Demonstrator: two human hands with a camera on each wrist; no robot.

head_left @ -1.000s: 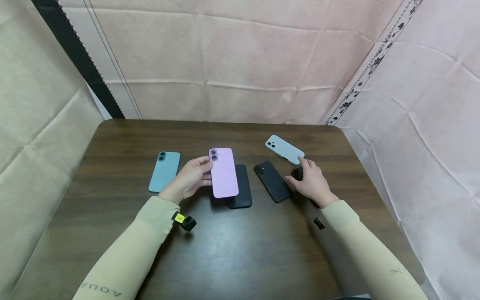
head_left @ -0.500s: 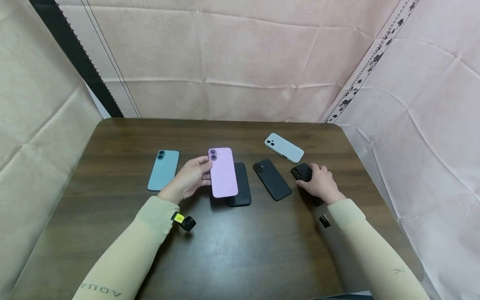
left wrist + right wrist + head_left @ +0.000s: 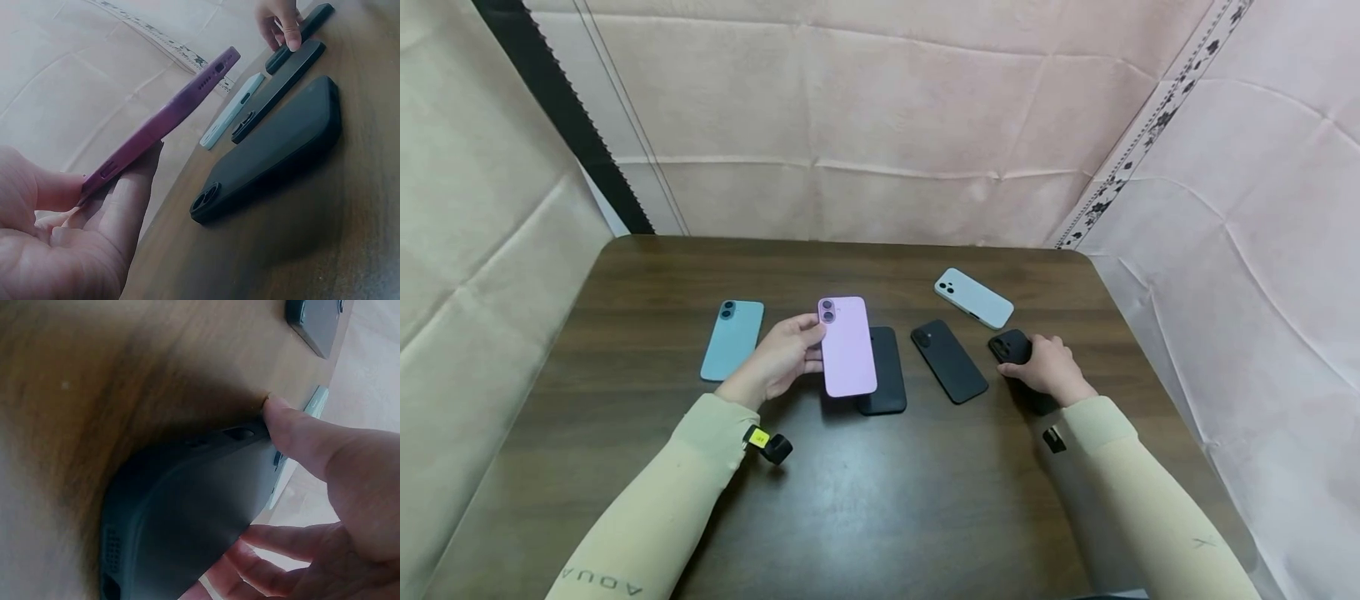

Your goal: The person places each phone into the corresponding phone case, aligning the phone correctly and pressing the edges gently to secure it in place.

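Note:
In the head view, my left hand (image 3: 782, 354) holds a lilac phone case (image 3: 850, 346) raised above the table, its back toward me. The left wrist view shows the thumb and fingers pinching the case (image 3: 159, 119) by one long edge. Below and partly behind it lies a black phone case (image 3: 886, 375). My right hand (image 3: 1051, 367) grips another black phone case (image 3: 1011, 346) at the right; the right wrist view has the thumb on one long edge of this case (image 3: 194, 500) and the fingers along the other. Its lower part is mostly hidden by the hand in the head view.
A dark phone case (image 3: 950, 362) lies tilted between the hands. Behind it is a pale blue case (image 3: 974, 298), and a teal case (image 3: 732, 340) lies left of my left hand. The brown wooden table (image 3: 865, 517) meets cloth-covered walls (image 3: 887, 125) at the back and sides.
My right hand has drawn back rightward from beside the pale blue case and now grips the black case lower down, uncovering its camera end. The left hand keeps holding the lilac case in place.

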